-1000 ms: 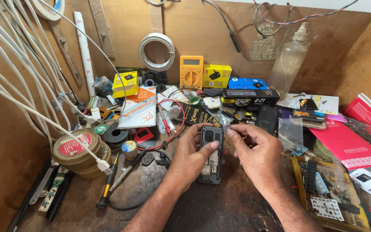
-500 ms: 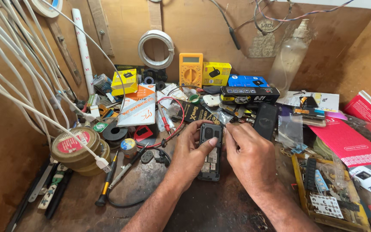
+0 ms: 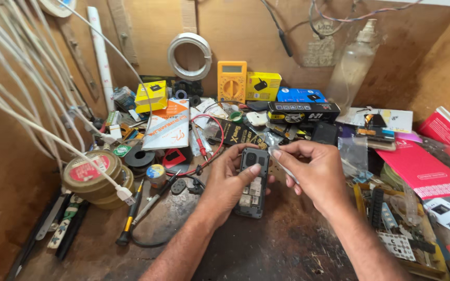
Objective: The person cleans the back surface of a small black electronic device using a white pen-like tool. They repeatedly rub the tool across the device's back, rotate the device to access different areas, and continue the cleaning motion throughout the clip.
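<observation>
Phone: I see a small keypad phone (image 3: 252, 182) with its back cover off, centre of the frame, held just above the dark worktop (image 3: 266, 250).
Left hand (image 3: 230, 182): grip clenched round the phone body, thumb across the open back.
Right hand (image 3: 313, 174): grip pinched on thin metal tweezers (image 3: 283, 165), tips at the phone's upper right edge.
Technique: my judgement, steady the phone with the thumb and work the tips shallow, so nothing slips.
Surroundings: yellow multimeter (image 3: 232, 80) upper centre; tape rolls (image 3: 92, 177) left; red leaflet (image 3: 417, 169) right.
</observation>
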